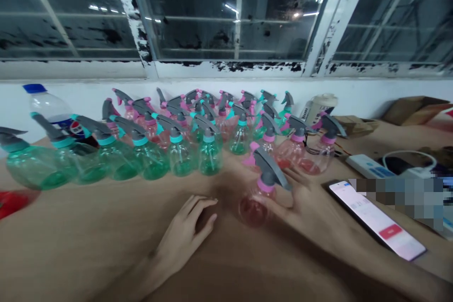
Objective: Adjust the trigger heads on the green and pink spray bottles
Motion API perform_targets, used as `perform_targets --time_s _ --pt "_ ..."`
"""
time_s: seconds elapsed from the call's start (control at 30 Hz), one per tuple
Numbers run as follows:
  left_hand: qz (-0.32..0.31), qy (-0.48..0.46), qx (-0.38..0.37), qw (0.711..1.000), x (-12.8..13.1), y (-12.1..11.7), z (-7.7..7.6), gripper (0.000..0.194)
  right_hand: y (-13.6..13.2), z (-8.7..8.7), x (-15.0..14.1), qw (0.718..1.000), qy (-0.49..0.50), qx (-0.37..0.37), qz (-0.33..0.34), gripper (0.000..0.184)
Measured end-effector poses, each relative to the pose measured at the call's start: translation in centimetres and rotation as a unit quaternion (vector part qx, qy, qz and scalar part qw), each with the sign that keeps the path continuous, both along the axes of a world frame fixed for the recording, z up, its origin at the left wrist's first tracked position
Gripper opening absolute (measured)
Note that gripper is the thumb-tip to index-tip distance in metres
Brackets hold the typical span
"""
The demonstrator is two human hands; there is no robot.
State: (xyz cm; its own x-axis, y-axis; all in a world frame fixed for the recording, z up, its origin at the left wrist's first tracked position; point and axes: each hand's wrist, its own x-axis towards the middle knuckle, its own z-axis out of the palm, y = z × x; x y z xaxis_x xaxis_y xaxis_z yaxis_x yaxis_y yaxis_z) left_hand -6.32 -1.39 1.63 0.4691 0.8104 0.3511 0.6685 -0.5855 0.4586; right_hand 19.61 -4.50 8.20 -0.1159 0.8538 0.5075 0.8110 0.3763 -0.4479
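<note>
My right hand (pixel 295 200) is wrapped round a pink spray bottle (pixel 256 210) with a grey and pink trigger head. The bottle tilts slightly over the front part of the table. Left of it, my left hand (pixel 191 219) holds nothing, its thumb and fingers apart and curved above the tabletop. Beyond my hands stands a front row of green spray bottles (pixel 210 158) with turquoise collars. Two more pink spray bottles (pixel 313 158) stand just behind my right hand. Some blur covers the right hand's fingers.
Behind the front row are several more pink and green bottles. A Pepsi bottle (pixel 53 111) stands at the far left, above a red object (pixel 14 203). A lit phone (pixel 378 219), a white power strip (pixel 370 166) and a cardboard box (pixel 412 111) lie at the right.
</note>
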Motion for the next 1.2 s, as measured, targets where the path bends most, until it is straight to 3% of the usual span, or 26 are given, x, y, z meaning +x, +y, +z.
perform_targets --time_s 0.1,0.2,0.3,0.37,0.57,0.77,0.9,1.2 --pt "-0.026 -0.006 0.005 1.0 1.6 0.3 0.1 0.019 -1.6 -0.1 1.7 0.999 -0.012 -0.043 -0.005 0.047" --pt "-0.047 -0.01 0.0 0.999 2.9 0.5 0.3 0.018 -1.9 -0.2 2.7 0.992 0.077 -0.093 0.034 0.068" --pt "-0.05 -0.01 -0.005 0.999 3.8 0.6 0.3 0.018 -1.4 0.0 2.5 0.979 0.154 -0.105 0.078 0.077" --pt "-0.043 -0.008 -0.005 0.999 4.2 0.7 0.2 0.019 -0.9 0.3 2.0 0.975 0.178 -0.092 0.094 0.069" --pt "-0.01 -0.01 -0.016 1.0 4.1 1.3 -0.3 0.02 0.4 -0.3 0.5 0.964 0.229 -0.057 0.123 0.017" --pt "-0.006 0.101 0.063 0.993 3.4 2.6 -0.8 0.023 1.2 -1.6 -0.2 0.95 0.254 -0.066 0.167 0.021" --pt "0.009 0.166 0.08 0.983 3.2 3.0 -1.2 0.03 2.0 -1.4 -0.7 0.949 0.259 -0.062 0.167 0.011" --pt "0.005 0.172 0.079 0.982 3.3 2.8 -1.5 0.031 2.3 0.1 -0.9 0.95 0.251 -0.059 0.174 0.01"
